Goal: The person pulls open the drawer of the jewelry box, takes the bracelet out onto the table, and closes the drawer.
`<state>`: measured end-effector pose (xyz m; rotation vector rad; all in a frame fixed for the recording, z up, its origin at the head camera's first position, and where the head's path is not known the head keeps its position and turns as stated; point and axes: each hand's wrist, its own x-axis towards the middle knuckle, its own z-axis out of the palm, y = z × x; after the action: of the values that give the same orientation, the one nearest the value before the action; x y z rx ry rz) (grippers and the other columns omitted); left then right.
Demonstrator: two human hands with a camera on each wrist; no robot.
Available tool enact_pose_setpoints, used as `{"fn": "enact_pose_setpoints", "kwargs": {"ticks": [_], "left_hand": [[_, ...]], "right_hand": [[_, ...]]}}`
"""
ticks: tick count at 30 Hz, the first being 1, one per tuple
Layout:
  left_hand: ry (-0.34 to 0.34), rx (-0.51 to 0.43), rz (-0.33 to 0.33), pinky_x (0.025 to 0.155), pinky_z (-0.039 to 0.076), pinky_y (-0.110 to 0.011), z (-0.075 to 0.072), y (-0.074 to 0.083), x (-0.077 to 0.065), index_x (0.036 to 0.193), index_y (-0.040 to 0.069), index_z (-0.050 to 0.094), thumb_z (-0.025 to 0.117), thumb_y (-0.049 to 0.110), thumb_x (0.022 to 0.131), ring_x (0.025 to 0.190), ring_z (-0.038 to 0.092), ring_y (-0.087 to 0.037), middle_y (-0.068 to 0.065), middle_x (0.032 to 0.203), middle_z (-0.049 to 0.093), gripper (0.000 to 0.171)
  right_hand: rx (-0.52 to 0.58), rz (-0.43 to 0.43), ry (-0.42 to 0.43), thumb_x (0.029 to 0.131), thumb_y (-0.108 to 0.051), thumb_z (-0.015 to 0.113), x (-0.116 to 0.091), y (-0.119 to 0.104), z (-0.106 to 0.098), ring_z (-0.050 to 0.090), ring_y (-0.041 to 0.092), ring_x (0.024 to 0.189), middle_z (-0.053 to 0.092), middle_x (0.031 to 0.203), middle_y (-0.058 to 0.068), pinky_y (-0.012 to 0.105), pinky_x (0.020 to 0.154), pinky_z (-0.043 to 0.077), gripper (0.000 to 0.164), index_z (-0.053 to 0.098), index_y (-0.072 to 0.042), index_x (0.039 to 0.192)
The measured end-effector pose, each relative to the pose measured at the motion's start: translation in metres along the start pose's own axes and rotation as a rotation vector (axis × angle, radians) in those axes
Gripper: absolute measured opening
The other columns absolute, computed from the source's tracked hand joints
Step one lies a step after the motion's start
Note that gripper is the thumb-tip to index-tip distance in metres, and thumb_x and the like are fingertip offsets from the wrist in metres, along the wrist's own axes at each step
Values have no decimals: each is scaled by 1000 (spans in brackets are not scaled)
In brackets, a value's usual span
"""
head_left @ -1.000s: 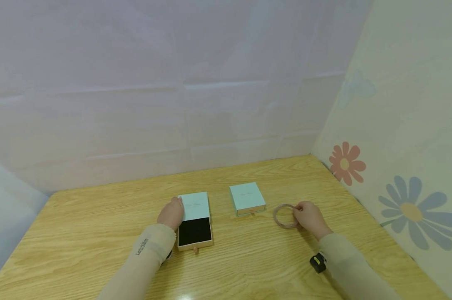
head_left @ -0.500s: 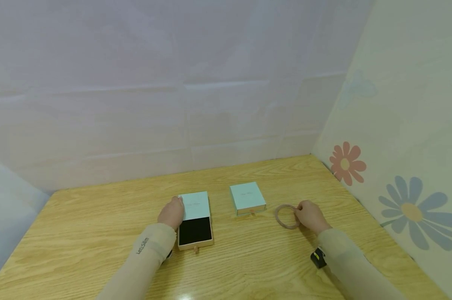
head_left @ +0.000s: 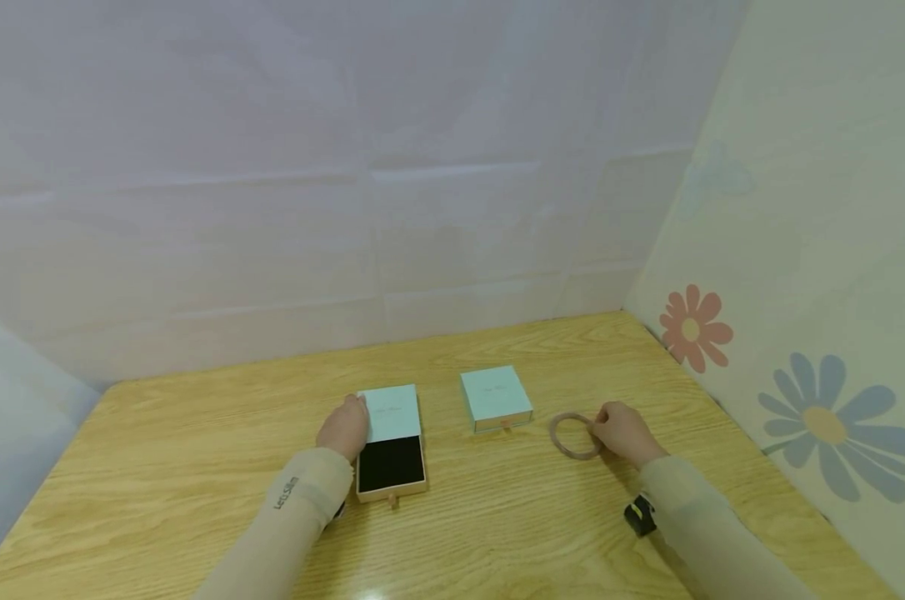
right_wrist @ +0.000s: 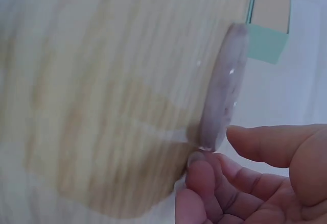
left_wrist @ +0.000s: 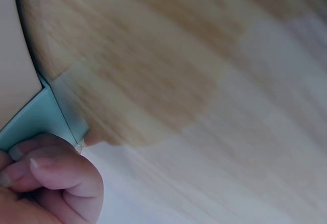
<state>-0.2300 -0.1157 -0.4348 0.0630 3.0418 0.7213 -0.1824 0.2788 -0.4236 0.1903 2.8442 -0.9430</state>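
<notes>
A pale blue jewellery box (head_left: 391,412) lies partly slid open, its drawer (head_left: 391,464) with a black lining drawn toward the person. My left hand (head_left: 343,427) grips the left side of its cover; in the left wrist view the curled fingers (left_wrist: 64,175) are at the blue side. To the right, a pinkish, glossy bangle (head_left: 564,447) is low over the table. My right hand (head_left: 623,432) pinches its right edge, thumb and fingertips at the rim in the right wrist view, where the bangle (right_wrist: 223,89) appears nearly edge-on.
A second pale blue box (head_left: 495,393), closed, with a small pull tab at its front, stands between the first box and the bangle. The wooden table (head_left: 482,533) meets a pale cloth backdrop behind and a flower-printed one at right.
The bangle and right hand have shifted very slightly to the right. My left hand and both boxes have stayed in place.
</notes>
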Motion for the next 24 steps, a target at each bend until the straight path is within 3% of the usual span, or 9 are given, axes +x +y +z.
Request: {"fn": "enact_pose_setpoints", "kwargs": {"ticks": [11,16,24], "left_hand": [[-23,16,7,52,52,-40,0,0,0,106,-20,49,30,11,108,55,60,-30,-15,60,51,37],[-26,-1,-11,55,52,-43,0,-1,1,108,-20,49,29,12,108,58,61,-32,-16,60,52,38],[-30,-7,-6,55,52,-42,0,-2,1,109,-21,49,29,13,108,58,61,-32,-16,60,53,39]], "right_hand": [[62,-6,34,96,-8,55,-16,-19,3,54,23,69,60,84,17,33,57,46,20,58,11,93],[163,-45,41,96,-7,54,-28,-36,13,51,19,59,58,72,12,32,54,44,20,60,11,90],[280,-94,46,98,-7,52,-39,-56,25,41,16,50,43,53,2,31,53,38,27,56,0,71]]}}
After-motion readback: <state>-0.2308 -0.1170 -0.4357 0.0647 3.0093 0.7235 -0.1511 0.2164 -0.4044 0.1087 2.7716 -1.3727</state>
